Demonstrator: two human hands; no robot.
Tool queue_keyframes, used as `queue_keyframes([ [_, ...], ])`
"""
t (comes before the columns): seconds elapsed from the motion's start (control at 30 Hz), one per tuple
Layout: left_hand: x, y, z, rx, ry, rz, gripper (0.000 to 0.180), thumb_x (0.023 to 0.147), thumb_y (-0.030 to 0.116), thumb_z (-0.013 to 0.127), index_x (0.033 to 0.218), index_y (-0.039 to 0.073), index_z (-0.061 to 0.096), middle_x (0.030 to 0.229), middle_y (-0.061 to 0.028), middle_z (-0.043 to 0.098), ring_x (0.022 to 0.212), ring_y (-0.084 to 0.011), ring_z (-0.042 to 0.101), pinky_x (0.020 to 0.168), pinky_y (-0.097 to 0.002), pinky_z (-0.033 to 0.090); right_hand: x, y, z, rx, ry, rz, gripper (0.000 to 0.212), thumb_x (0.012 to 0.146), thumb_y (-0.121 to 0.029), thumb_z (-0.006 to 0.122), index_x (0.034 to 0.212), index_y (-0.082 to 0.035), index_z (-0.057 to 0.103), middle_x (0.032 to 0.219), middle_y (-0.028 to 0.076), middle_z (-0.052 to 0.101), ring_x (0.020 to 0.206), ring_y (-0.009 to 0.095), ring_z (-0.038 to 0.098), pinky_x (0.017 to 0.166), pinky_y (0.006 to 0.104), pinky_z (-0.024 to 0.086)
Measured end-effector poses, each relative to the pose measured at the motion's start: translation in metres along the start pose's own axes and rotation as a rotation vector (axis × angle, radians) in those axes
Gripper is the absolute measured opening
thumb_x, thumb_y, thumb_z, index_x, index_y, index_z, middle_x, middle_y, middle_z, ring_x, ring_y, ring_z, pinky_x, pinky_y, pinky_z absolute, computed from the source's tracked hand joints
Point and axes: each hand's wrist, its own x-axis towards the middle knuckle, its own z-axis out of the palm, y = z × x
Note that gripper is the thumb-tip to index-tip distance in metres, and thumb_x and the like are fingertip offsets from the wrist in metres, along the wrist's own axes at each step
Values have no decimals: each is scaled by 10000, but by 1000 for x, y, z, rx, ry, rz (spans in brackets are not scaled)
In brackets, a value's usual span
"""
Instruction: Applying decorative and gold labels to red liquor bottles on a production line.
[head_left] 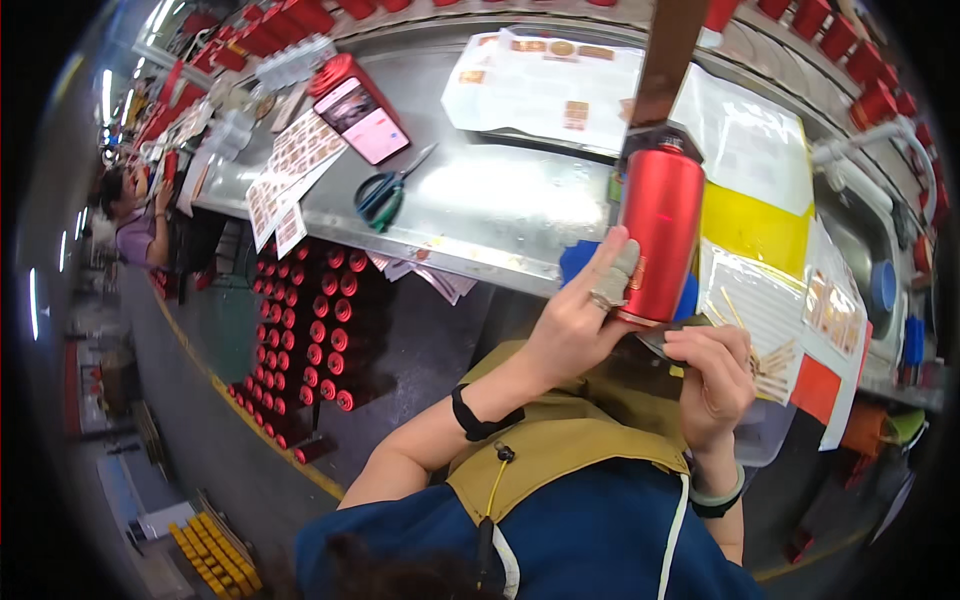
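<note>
Bottle: red bottle [661, 232] is held upright above the bench [480, 205] edge
Left hand [580, 315]: grip closed on its lower side
Right hand [712, 378]: grip curled under the base, contents not discernible
Risk: a one-sided hold could let it tip or drop

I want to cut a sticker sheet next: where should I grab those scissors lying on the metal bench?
Take the scissors by the green-and-black handle loops, the end nearest the bench's front edge. The blades point away toward the phone, so coming from the front meets the handles first, away from the tips.
</note>
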Motion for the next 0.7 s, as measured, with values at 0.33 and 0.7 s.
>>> queue_keyframes([
  [0.33,3,-7,-4,103,-40,106,765,747,52,831,1448,-46,541,1540,-263,482,1410,-437,493,1109,-457,481,6,-3,4,-14,-21,7,230,685,95,696,865,-40,741,904,59,758,868,250,684,783,366,489],
  [0.7,9,-3,0,209,-18,199,720,756,47,830,1419,-53,568,1525,-282,490,1368,-444,536,1070,-451,512,7,-4,4,-15,-36,4,228,688,82,703,871,-48,743,915,51,761,875,245,686,791,364,484],
])
